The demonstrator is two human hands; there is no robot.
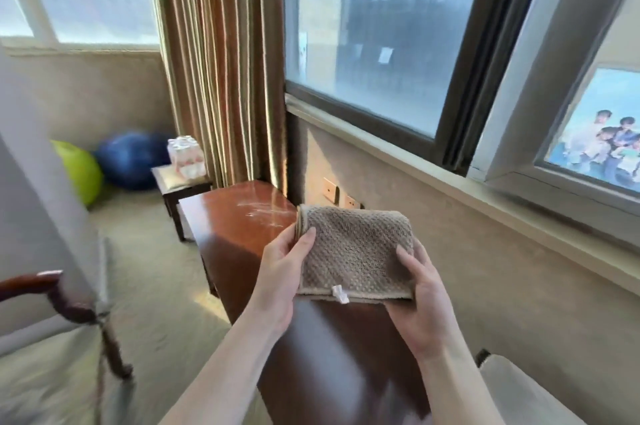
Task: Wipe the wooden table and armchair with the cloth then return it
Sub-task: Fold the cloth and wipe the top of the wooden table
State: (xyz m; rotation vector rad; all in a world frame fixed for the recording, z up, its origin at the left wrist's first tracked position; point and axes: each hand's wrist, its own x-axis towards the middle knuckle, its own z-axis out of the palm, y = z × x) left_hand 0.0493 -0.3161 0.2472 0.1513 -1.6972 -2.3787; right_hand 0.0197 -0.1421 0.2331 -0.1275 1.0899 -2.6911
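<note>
Folded tan waffle-textured cloth [356, 251], white tag, both hands [349, 275] gripping its sides.

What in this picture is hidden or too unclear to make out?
- Table: the near part is covered by the cloth, left hand and right hand.
- Armchair: cut off by the left edge, and blurred.
- Bottle pack: too blurred to read.
- Cloth tag: too small.
</note>
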